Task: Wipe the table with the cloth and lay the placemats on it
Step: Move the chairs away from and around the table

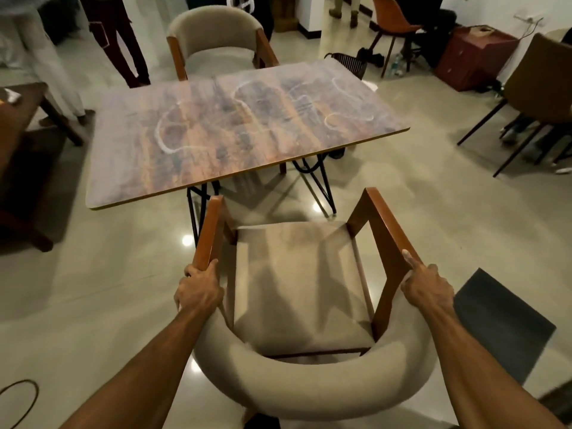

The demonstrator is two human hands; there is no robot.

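The wooden table (130, 168) stands ahead of me, its top streaked with white looping smears. No cloth or placemat shows anywhere in the view. Between me and the table is a beige upholstered chair (297, 289) with brown wooden arms, pulled back from the table's near edge. My left hand (199, 291) grips the chair's left wooden arm. My right hand (427, 287) grips the right wooden arm, its forefinger stretched along the wood.
A second beige chair (216, 32) stands at the table's far side. A dark mat (501, 323) lies on the floor at my right. Another wooden table (15, 119) is at the left, a brown chair (538, 85) at the right. A person's legs (120, 38) stand at the back left.
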